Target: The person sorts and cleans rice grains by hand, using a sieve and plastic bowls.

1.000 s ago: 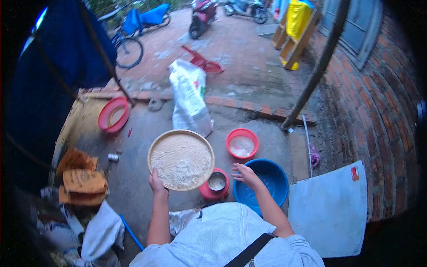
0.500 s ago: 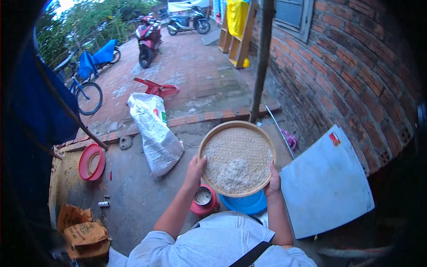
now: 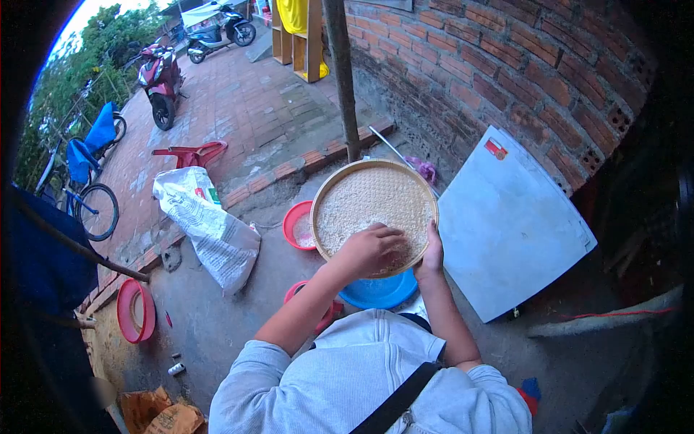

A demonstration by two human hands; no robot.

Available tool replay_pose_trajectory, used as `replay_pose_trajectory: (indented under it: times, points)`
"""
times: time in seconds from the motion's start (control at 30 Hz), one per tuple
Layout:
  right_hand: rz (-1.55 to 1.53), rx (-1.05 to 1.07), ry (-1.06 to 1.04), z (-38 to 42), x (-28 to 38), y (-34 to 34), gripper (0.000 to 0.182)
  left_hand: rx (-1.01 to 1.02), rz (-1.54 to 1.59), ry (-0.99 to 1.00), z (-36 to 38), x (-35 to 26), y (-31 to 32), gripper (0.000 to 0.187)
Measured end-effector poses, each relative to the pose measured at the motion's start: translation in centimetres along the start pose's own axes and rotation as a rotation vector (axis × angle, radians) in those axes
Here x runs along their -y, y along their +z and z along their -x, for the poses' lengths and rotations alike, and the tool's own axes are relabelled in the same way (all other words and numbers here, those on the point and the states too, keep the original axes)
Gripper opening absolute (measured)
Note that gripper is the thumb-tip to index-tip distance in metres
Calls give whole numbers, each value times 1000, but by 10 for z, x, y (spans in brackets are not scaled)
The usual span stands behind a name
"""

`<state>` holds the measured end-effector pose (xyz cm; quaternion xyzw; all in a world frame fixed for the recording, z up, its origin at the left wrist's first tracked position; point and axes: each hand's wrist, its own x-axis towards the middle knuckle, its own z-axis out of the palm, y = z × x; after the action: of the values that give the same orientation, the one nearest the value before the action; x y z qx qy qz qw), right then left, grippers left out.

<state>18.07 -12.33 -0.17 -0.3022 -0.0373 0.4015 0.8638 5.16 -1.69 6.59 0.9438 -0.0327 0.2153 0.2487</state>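
Note:
A round woven tray (image 3: 387, 177) with a pale rim holds a spread of whitish grains (image 3: 350, 210). My right hand (image 3: 429, 253) grips the tray's lower right rim, thumb up along the edge. Over the lower part of the tray is my left hand (image 3: 369, 249), palm down on the grains, its fingers pointing right and slightly blurred; whether grains are in it is hidden. Below the tray sits a blue basin (image 3: 379, 293), partly covered by it. A red container (image 3: 334, 312) shows behind my left forearm.
A red bowl (image 3: 300, 226) stands left of the tray, a white sack (image 3: 210, 235) farther left. A pink basin (image 3: 136, 311) lies at the lower left. On the right are a white panel (image 3: 510, 224) and a brick wall (image 3: 506, 50); a pole (image 3: 341, 79) rises behind the tray.
My left hand has left the tray's rim and moved onto the grains. My right hand still holds the rim. The view has shifted right, and the red bowl beside the tray now shows.

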Motion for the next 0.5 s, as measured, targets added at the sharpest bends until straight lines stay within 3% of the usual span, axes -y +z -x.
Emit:
replay_pose_trajectory:
  times: [0.23,0.3,0.4,0.43,0.5]
  points:
    - [-6,-45,-78,8,2,-8,48,190,27,101,9,8,14,19]
    - [5,-67,-87,11,3,-8,48,254,92,-48,13,11,12,17]
    - [44,-87,-96,10,0,-13,49,269,28,-76,7,6,5,19]
    - [32,-65,-87,10,-2,-15,48,270,27,-75,3,1,2,19]
    - [21,-43,-77,13,-4,-15,47,76,28,20,-7,-13,4,24]
